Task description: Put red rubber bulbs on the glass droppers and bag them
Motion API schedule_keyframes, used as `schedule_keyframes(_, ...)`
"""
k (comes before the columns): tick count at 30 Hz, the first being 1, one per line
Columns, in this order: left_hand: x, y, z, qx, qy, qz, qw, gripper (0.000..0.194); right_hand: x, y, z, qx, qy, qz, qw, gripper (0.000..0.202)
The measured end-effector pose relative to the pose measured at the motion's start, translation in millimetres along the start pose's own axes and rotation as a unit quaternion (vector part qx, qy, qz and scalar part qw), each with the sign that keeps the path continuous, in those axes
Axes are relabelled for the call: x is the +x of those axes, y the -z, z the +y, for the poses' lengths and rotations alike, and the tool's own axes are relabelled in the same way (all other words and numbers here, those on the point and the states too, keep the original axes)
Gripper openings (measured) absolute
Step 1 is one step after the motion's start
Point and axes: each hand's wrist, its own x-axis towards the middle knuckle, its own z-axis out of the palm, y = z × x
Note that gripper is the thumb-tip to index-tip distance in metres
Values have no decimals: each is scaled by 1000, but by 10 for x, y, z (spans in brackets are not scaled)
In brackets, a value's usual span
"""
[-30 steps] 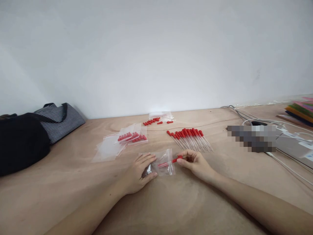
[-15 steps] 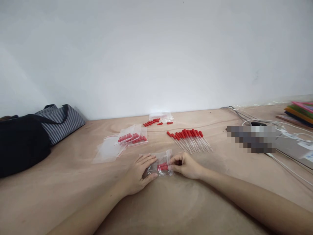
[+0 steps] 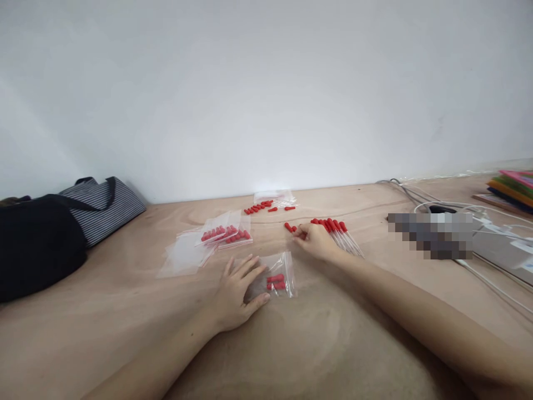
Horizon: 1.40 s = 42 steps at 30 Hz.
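Observation:
A clear zip bag (image 3: 287, 261) with a few red rubber bulbs (image 3: 275, 281) inside lies in front of me. My left hand (image 3: 241, 291) rests flat on its left part, fingers spread. My right hand (image 3: 312, 239) is over the row of red-bulbed droppers (image 3: 333, 228), thumb and fingers pinched together beside the red bulbs (image 3: 288, 226) at the row's left end. What the fingertips hold, if anything, is hidden. This hand covers the middle of the row and many of the clear stems.
Flat zip bags (image 3: 181, 255) lie to the left, two holding red bulbs (image 3: 237, 238). Farther back are loose red bulbs (image 3: 258, 208) and another clear bag (image 3: 272, 195). A striped black bag (image 3: 104, 208) stands at far left; cables (image 3: 483, 278) and coloured folders (image 3: 510, 191) lie right.
My right hand has left the zip bag's mouth and moved up and right to the dropper row. The bulbs in the bag now show uncovered. My left hand stays on the bag.

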Motion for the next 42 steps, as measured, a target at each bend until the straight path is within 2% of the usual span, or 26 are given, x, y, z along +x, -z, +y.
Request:
schedule_keyframes(5, -7, -8, 1, 0, -6, 1, 1000, 52, 461, -147, -39, -88, -59, 46, 993, 23)
schedule_keyframes(10, -15, -26, -19, -20, -26, -18, 999, 48, 624, -336, -98, -106, -122, 73, 984, 26)
schedule_keyframes(13, -16, -25, -17, -35, -27, -25, 999, 47, 612, -310, -139, -76, -121, 80, 986, 22)
schedule_keyframes(16, -16, -17, -9, -38, -24, -27, 999, 48, 497, -161, -117, -9, -77, 74, 994, 20)
schedule_keyframes(20, -15, -24, -11, -33, -24, -26, 999, 47, 133, 67, 131, 100, -27, 91, 990, 31)
schedule_keyframes(22, -10, -38, -13, -29, -27, -22, 999, 48, -94, 108, 305, 286, -21, 132, 949, 34)
schedule_keyframes(24, -5, -53, -5, -27, -30, -17, 999, 48, -292, 90, 446, 404, -49, 147, 902, 34)
schedule_keyframes(27, -1, -65, 23, -29, -37, -17, 999, 47, -464, 18, 531, 513, -101, 176, 834, 38)
schedule_keyframes(29, -2, -61, 42, -28, -34, -20, 999, 47, -495, -22, 509, 547, -123, 187, 807, 39)
schedule_keyframes(31, -2, -51, 55, -23, -29, -26, 999, 48, -487, -46, 459, 559, -136, 190, 796, 40)
schedule_keyframes(42, 10, -29, 75, -23, -14, -15, 1000, 52, -553, -186, 186, 585, -160, 138, 783, 43)
